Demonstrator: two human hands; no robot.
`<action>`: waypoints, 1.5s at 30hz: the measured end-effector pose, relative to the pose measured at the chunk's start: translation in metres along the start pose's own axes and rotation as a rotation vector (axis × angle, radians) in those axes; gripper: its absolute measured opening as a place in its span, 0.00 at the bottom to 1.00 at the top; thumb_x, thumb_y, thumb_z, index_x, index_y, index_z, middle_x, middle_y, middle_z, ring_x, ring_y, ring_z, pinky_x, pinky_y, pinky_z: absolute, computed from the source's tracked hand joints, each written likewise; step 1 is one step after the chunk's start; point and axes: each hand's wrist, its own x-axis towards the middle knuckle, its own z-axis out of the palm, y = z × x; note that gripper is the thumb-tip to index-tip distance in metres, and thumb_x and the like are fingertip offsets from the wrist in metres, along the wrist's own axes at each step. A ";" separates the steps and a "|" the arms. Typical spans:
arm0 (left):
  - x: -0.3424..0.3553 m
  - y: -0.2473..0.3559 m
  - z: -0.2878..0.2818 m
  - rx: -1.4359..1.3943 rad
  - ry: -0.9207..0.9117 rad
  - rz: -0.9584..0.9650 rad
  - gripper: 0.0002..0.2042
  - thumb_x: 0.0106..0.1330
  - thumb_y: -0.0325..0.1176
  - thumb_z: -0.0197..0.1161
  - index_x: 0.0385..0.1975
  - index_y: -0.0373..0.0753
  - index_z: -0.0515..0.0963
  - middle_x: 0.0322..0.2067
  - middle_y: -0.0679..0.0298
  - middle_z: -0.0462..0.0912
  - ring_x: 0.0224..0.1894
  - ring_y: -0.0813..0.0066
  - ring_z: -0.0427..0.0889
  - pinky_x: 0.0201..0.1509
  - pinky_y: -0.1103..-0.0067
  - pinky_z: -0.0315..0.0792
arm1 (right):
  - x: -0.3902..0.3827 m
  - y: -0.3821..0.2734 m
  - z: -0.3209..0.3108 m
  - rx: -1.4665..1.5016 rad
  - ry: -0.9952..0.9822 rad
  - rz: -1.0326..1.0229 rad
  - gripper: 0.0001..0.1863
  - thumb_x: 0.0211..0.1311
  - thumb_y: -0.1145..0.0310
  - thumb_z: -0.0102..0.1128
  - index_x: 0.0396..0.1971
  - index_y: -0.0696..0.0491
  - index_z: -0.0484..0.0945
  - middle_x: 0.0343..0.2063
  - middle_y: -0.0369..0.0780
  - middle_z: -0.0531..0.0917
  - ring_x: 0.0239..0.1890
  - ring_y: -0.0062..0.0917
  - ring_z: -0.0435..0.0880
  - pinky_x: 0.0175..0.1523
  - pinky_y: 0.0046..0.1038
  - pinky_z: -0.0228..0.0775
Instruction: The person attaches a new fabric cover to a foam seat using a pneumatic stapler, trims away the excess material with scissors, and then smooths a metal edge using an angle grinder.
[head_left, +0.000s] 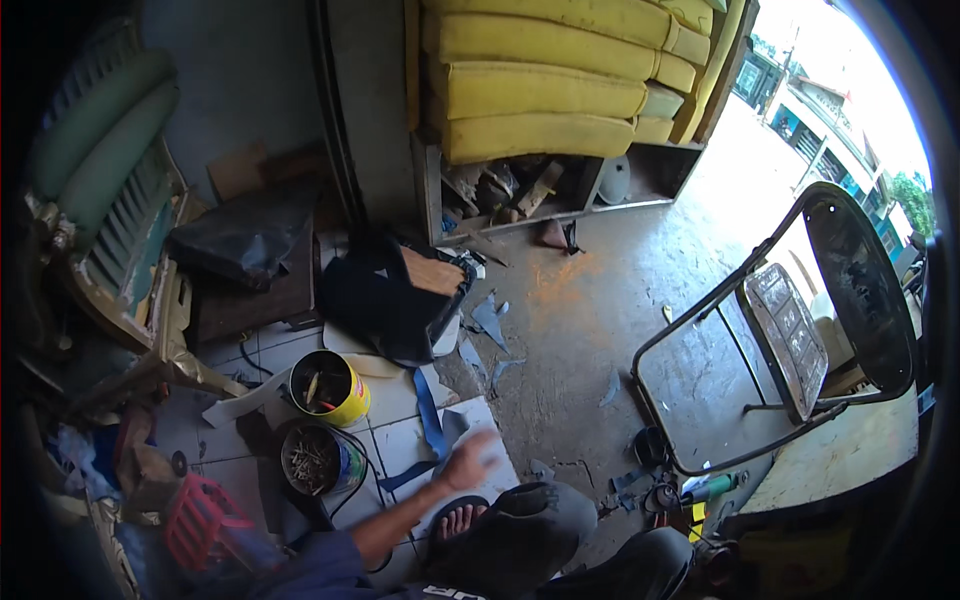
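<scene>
My left hand (468, 464) is over the white tiles beside my sandalled foot (462, 518), its fingers somewhat blurred but apart, with nothing visible in them. Close to it lie a grey scrap (453, 425) and a long blue strip of material (428, 412). Left of the hand stand a yellow tin (350, 400) with tools in it and a second tin (345, 465) filled with what look like nails or screws. My right hand is out of view.
A folding chair frame (640, 385) lies at the right. Yellow cushions (540, 95) are stacked on a shelf unit (435, 200). A black padded piece (370, 300) rests ahead, a red plastic basket (200, 520) at lower left, a wooden armchair (130, 310) at far left. Offcuts (489, 322) litter the floor.
</scene>
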 end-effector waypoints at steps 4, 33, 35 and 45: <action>-0.061 0.011 0.069 -0.646 -0.254 -0.416 0.17 0.75 0.42 0.62 0.52 0.34 0.83 0.43 0.55 0.89 0.49 0.66 0.87 0.57 0.71 0.77 | -0.022 -0.002 -0.005 0.033 -0.107 0.026 0.24 0.69 0.56 0.63 0.60 0.53 0.79 0.52 0.51 0.84 0.52 0.45 0.85 0.58 0.43 0.76; 0.332 0.678 0.135 0.415 0.543 1.524 0.15 0.71 0.41 0.61 0.41 0.34 0.83 0.35 0.52 0.86 0.44 0.56 0.84 0.65 0.53 0.66 | 0.372 0.010 0.001 0.403 0.366 0.572 0.50 0.53 0.47 0.74 0.69 0.58 0.60 0.58 0.55 0.74 0.58 0.52 0.76 0.69 0.50 0.62; 0.364 0.677 0.186 0.543 0.539 1.594 0.11 0.73 0.35 0.60 0.48 0.37 0.82 0.41 0.54 0.87 0.46 0.58 0.86 0.58 0.61 0.74 | 0.364 0.060 -0.005 0.307 0.338 0.754 0.54 0.52 0.45 0.74 0.72 0.59 0.57 0.59 0.54 0.76 0.60 0.50 0.76 0.70 0.48 0.61; 0.567 0.534 -0.046 -0.094 0.047 0.892 0.23 0.85 0.45 0.44 0.44 0.31 0.81 0.45 0.54 0.86 0.51 0.67 0.83 0.71 0.69 0.66 | 0.371 0.119 -0.067 0.762 0.005 0.757 0.39 0.41 0.43 0.73 0.45 0.62 0.84 0.45 0.53 0.87 0.44 0.39 0.89 0.51 0.38 0.81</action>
